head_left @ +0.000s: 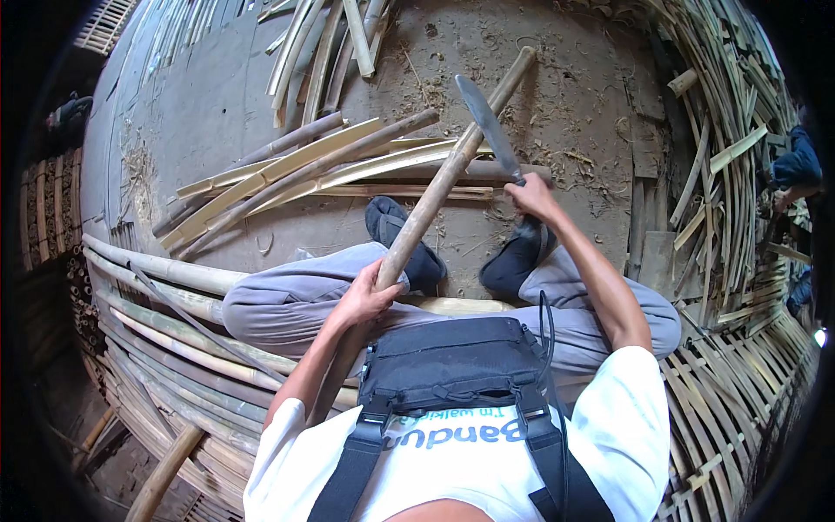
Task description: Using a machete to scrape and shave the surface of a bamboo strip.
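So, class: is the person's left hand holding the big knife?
No. The left hand grips the long bamboo pole, while the right hand holds the handle of the knife, whose blade crosses the pole.

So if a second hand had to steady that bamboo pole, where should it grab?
Probably the bare middle of the bamboo pole, between the left hand and the blade, coming from the person's left. The pole slants up and away, and the right hand swings the knife on the right side.

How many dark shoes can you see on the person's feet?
2: the left dark shoe sits left of the long bamboo pole; the right dark shoe sits below the right hand gripping the curved knife.
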Motion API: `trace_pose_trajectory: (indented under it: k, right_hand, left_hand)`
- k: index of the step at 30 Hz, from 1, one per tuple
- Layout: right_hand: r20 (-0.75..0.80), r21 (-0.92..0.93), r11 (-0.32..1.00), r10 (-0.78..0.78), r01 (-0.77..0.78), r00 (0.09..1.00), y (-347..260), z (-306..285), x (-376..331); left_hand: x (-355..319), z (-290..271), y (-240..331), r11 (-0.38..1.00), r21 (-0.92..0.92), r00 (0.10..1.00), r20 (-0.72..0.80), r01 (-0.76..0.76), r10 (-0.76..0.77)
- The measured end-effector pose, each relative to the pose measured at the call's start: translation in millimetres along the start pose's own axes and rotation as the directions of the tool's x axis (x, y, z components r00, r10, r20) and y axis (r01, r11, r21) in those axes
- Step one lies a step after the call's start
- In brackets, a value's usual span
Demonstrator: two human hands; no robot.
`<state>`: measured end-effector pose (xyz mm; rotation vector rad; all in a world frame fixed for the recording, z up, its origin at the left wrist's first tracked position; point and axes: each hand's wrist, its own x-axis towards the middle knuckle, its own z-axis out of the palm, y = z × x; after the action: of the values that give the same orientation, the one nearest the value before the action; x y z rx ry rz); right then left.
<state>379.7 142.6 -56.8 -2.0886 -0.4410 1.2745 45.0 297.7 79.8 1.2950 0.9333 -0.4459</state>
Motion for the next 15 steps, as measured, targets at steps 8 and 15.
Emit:
trace_pose_trajectory:
  k: [8, 15]
  right_hand:
    - [0.01, -0.171, 0.956, -0.241, 0.239, 0.97, -31.8, 30.4, -27.1]
    - [0.069, -0.299, 0.944, -0.124, 0.139, 0.99, -36.9, -1.4, -35.7]
  left_hand:
    - [-4.2, 0.6, 3.2, 1.0, 0.028, 0.999, -0.039, -0.007, 0.008]
    - [-6.2, 4.6, -21.6, 0.925, 0.326, 0.943, -0.194, -0.197, 0.269]
